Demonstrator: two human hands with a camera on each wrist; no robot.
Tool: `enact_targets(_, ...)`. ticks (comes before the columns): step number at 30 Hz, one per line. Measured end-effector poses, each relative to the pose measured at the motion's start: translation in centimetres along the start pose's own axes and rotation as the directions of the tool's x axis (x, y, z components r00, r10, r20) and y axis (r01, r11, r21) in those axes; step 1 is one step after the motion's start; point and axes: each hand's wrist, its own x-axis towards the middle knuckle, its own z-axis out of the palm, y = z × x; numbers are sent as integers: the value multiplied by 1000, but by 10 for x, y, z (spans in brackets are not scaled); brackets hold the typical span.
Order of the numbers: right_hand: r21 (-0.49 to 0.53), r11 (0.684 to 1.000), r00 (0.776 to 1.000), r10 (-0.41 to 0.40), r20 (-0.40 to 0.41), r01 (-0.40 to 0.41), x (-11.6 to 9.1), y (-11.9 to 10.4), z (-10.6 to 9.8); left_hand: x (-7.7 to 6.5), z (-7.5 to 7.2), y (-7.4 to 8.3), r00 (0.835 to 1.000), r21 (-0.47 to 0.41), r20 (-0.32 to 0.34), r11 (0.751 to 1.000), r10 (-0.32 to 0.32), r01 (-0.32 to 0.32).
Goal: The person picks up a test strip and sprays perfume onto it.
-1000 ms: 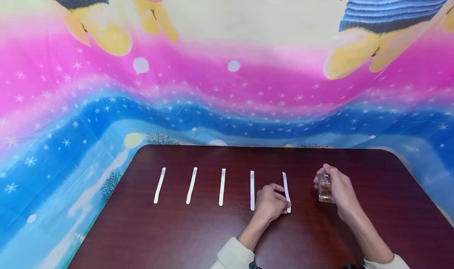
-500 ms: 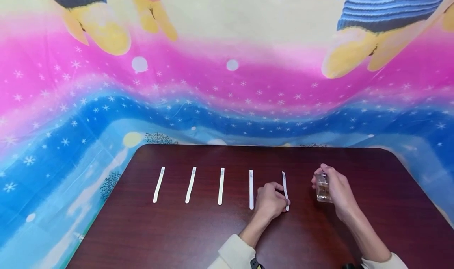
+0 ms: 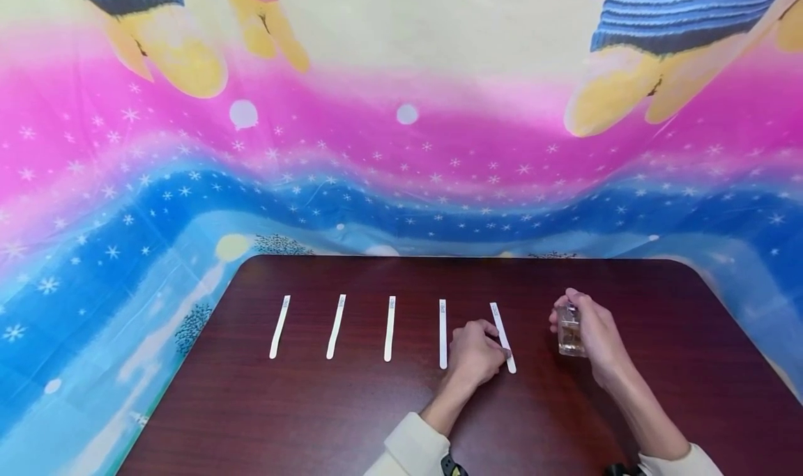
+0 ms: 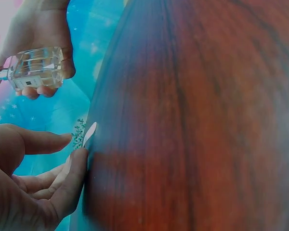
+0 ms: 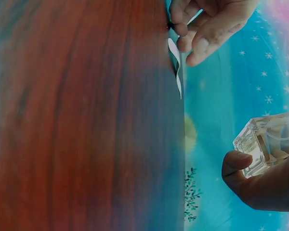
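Observation:
My right hand [image 3: 599, 340] holds a clear square perfume bottle [image 3: 570, 338] with amber liquid, raised over the table's right side. A small label [image 4: 28, 83] shows on the bottle in the left wrist view. My left hand [image 3: 475, 352] is low over the table beside the rightmost white paper test strip [image 3: 501, 331], its fingertips right at the strip's edge. In the left wrist view, a gap separates its thumb [image 4: 48, 143] from its index finger, and the strip [image 4: 90, 133] lies just beyond them. This strip leans, far end to the left.
Several more white strips stand in a row to the left, the nearest strip [image 3: 442, 333] just left of my left hand. Small writing marks their far ends. The dark red-brown table [image 3: 326, 413] ends at a patterned cloth backdrop [image 3: 376, 162].
The rightmost strip has turned: its far end has shifted left and its near end right. My left fingers have eased off its near end. The bottle stays almost where it was.

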Motion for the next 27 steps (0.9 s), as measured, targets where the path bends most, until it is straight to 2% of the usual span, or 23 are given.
enact_targets(7,37,999,999,14,31,-15,6,7,-4,-2,-11,-3,999,-66,25,997,38,-36)
enact_targets(12,35,999,994,19,105,-23,11,10,-10,-5,-23,-6,998,-25,17,998,65,-65)
enact_targets(15,73,997,988,6,152,-17,16,12,-15,-7,-31,-7,997,-3,10,998,70,-70)
enact_targets(21,161,987,976,-14,216,-22,22,19,-21,-14,-52,-9,994,-2,-12,995,104,-104)
enact_targets(27,181,984,959,-46,280,-6,28,27,-25,-20,-73,-11,991,-36,-13,990,136,-137)
